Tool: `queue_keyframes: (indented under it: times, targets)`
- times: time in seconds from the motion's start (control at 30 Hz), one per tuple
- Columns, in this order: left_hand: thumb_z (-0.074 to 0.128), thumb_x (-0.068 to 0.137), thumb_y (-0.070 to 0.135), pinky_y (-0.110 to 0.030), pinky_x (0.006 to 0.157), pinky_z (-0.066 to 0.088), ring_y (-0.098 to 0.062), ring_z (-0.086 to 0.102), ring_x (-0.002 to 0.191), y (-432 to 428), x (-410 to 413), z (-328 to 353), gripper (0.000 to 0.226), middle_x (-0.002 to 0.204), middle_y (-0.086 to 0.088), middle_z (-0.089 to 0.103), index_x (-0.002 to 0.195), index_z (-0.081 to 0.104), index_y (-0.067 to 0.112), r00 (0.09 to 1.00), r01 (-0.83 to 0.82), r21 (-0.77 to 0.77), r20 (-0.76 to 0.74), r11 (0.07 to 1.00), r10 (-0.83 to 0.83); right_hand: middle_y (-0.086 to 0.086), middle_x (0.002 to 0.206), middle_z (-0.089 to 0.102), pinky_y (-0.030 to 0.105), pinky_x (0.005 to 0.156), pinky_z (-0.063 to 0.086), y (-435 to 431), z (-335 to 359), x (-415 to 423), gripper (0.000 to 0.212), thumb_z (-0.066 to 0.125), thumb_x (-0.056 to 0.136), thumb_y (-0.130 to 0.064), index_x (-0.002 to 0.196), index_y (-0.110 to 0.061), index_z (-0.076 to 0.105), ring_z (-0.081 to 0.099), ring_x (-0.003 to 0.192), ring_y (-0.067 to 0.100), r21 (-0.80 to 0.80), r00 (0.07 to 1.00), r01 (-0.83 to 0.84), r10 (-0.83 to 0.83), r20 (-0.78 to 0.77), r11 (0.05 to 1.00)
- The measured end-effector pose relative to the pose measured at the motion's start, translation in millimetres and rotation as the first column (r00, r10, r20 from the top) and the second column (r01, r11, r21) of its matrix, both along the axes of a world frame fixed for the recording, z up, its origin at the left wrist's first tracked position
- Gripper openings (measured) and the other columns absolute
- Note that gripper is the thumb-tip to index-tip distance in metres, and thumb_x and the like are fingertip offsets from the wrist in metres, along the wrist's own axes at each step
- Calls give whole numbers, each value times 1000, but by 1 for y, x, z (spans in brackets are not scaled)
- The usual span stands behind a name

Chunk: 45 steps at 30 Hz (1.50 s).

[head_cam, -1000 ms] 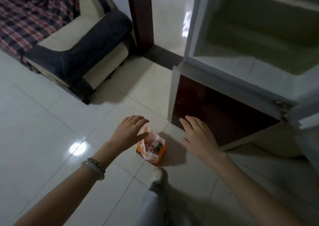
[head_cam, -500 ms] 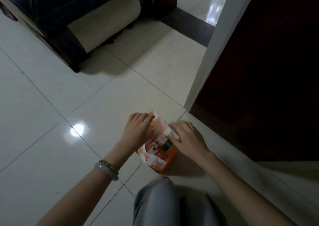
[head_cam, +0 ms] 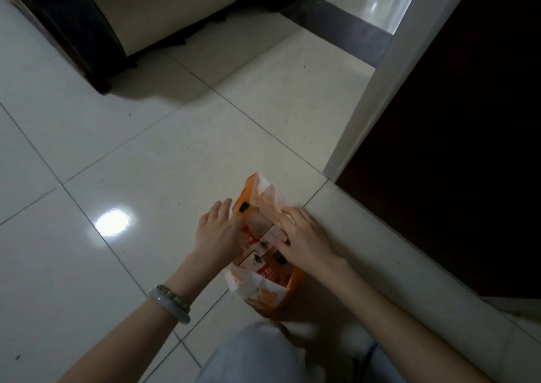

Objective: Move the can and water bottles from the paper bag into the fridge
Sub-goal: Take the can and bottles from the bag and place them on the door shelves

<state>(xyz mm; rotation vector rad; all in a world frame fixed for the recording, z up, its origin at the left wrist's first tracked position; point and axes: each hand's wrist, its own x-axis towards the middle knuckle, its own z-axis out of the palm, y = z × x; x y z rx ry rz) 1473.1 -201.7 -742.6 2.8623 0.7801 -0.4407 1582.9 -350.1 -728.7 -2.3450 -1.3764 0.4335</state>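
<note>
Both hands now work the paper bag (head_cam: 260, 254) on the floor, lower centre; a second ago they hovered apart. Left hand (head_cam: 218, 233) and right hand (head_cam: 304, 242) spread its mouth, fingers pinching paper; drinks remain inside.

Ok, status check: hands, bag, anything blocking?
Left hand and right hand both on the mouth of the paper bag, spreading it. Bag upright on the floor tiles. Can and bottles not clearly visible. Nothing in the way.
</note>
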Motion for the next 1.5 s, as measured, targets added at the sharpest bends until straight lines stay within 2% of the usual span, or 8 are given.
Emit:
queue_keyframes:
  times: [0.2,0.37,0.7,0.83,1.1,1.2,1.37,1.5]
  targets:
    - [48,90,21,-40,113,18,-25,14,142,5,-28,-5,68,155,-10,10,146,11,9,989,-4,112,-146,994,21,5,132,50,35,99,39,6,-15,-16,43,58,88,-24,129,-15,47,42,122,22,-53,993,-84,80,-84,995]
    - [52,85,11,-33,82,50,-23,57,94,8,-36,-13,52,109,-6,56,133,35,15,983,-175,-68,-76,982,170,3,127,49,34,81,48,37,-32,-17,35,61,83,-22,116,-17,51,49,110,21,-81,986,-64,50,-160,995]
    - [82,53,5,-34,46,48,-23,51,52,-2,-59,4,29,62,-6,58,79,68,7,985,-71,48,159,996,62,10,104,54,42,68,51,72,-76,-27,21,61,78,-25,93,-12,53,54,94,28,-233,974,-40,-14,-227,972]
    - [82,47,0,-33,50,48,-24,53,57,-5,-54,-1,44,70,-9,60,89,68,4,990,-80,107,123,991,67,17,106,57,36,68,43,76,-97,-44,16,46,91,-6,105,-5,54,56,99,34,-420,978,-116,31,-204,900]
    - [80,45,5,-38,74,50,-30,61,87,-10,-55,-11,65,108,-11,63,108,63,8,994,-76,156,95,985,61,10,118,60,35,85,48,64,-122,-59,41,43,94,-43,123,-14,46,58,108,28,-491,989,-142,139,-43,860]
    - [81,54,13,-43,87,49,-34,59,107,-9,-56,-10,63,121,-16,60,114,61,7,995,-57,170,85,984,43,8,111,65,34,77,54,60,-119,-54,32,53,91,-33,117,-15,47,63,94,25,-408,993,41,-80,-81,912]
    - [81,62,22,-49,101,37,-37,46,125,-9,-54,-13,72,134,-23,50,126,54,2,992,-26,205,124,978,0,-2,102,58,25,65,46,25,-54,-25,80,74,69,-40,133,-20,31,58,88,14,-107,946,212,-232,-228,971]
    - [82,58,23,-47,111,17,-37,25,136,-14,-51,-17,83,144,-23,37,131,48,3,987,80,243,114,967,-110,-3,94,62,30,64,51,-8,1,-9,64,80,59,-43,110,-22,48,59,84,17,56,898,361,-331,-291,931]
